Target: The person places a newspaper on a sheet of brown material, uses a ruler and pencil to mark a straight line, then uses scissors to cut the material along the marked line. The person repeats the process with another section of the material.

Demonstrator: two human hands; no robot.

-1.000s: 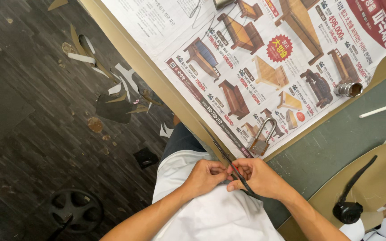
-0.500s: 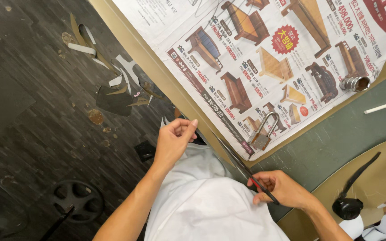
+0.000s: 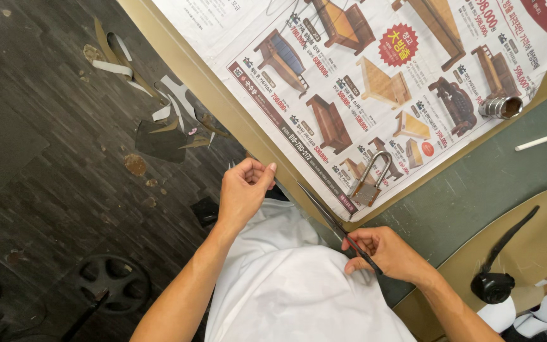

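Our right hand (image 3: 387, 252) is curled tight around the lower end of a dark strip (image 3: 337, 225), which runs up toward eleven o'clock. Our left hand (image 3: 243, 190), at ten o'clock from the right, pinches its fingertips narrowly; we cannot tell what it holds. Both hover over our white shirt (image 3: 286, 285), just off the table edge (image 3: 235, 120), with the padlock (image 3: 367, 187) on the newspaper (image 3: 375, 76) at one o'clock.

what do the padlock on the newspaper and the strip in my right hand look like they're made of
Padlock: metal by the look, with a dull silvery body and a shiny curved shackle. Strip in the right hand: thin, dark, flat and straight; possibly leather or rubber, hard to tell.
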